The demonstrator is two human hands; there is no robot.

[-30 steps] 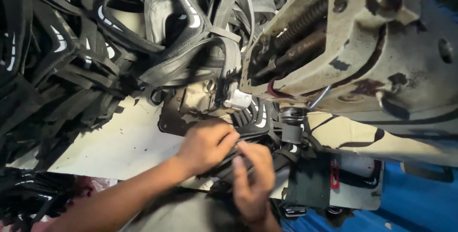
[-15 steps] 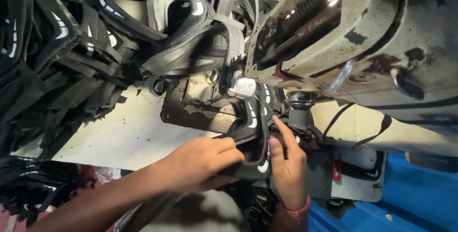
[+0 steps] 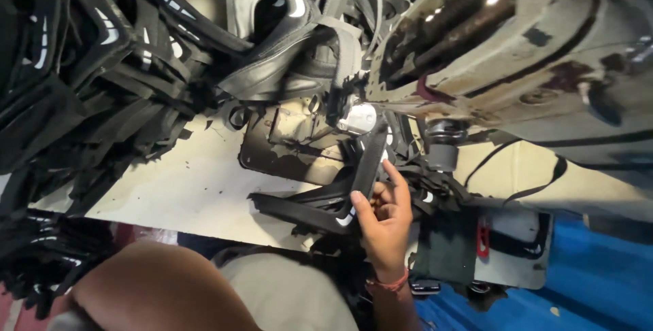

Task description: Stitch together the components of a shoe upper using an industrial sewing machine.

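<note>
Fingers (image 3: 396, 180) of the right hand (image 3: 384, 219) pinch a black strap piece (image 3: 367, 168) with white trim, held under the sewing machine (image 3: 517, 52) head on the pale table (image 3: 170, 181). Left hand unseen. Beyond, black strap pieces (image 3: 102, 65) lie heaped.

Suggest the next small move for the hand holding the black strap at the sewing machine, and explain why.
Probably slide the black strap further under the presser foot. The right hand grips its lower end, and its top end sits right at the foot.
</note>
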